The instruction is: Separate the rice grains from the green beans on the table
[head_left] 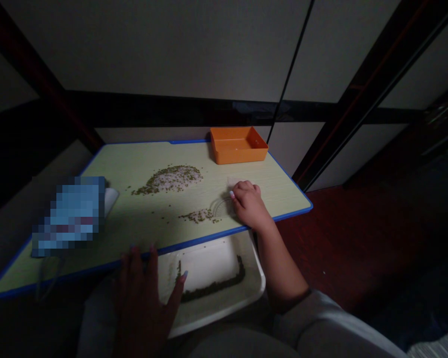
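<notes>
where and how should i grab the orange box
Probably best by the near wall of the orange box, coming from above on the person's side, fingers inside and thumb outside. It sits upright with its top open, so that rim looks easy to pinch, while pale panels stand behind its far side.

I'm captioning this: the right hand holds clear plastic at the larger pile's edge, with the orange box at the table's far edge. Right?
Wrong pile: the head view shows the right hand holding clear plastic beside the smaller pile. The rest stands.
</notes>
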### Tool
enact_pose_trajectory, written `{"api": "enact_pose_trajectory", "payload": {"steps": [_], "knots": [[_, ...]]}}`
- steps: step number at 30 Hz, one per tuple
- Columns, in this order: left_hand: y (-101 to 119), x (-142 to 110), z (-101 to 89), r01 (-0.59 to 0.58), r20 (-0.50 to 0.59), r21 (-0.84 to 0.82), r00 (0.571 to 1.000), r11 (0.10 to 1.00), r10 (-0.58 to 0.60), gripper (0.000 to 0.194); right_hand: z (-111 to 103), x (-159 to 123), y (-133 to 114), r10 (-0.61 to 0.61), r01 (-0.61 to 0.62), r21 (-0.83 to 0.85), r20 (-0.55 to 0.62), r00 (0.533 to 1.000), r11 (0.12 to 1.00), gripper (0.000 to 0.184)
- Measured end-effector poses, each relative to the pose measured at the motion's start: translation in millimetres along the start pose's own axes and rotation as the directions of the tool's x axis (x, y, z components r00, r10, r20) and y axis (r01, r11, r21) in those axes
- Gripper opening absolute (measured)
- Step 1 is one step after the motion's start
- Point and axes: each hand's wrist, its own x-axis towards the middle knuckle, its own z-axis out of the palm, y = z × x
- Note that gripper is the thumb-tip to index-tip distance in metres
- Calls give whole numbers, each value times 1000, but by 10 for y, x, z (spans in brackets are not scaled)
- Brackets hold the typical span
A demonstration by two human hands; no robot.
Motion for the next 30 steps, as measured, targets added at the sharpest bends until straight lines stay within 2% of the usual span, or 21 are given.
{"api": "enact_pose_trajectory", "payload": {"steps": [13, 23, 30], "knots": [[-29, 4, 16, -23, -22, 0, 1000, 1000, 23, 76, -13, 11, -20, 15, -15, -17, 36, 999, 1000, 24], [-8, 8, 7, 4, -1, -1, 1000, 1000, -4, 74, -19, 10, -53, -89, 96, -82, 85, 992, 992, 20], [8, 12, -16, 17, 19, 2, 1000, 1000, -17, 71, -7, 17, -33, -54, 62, -95, 87, 995, 994, 21]]}}
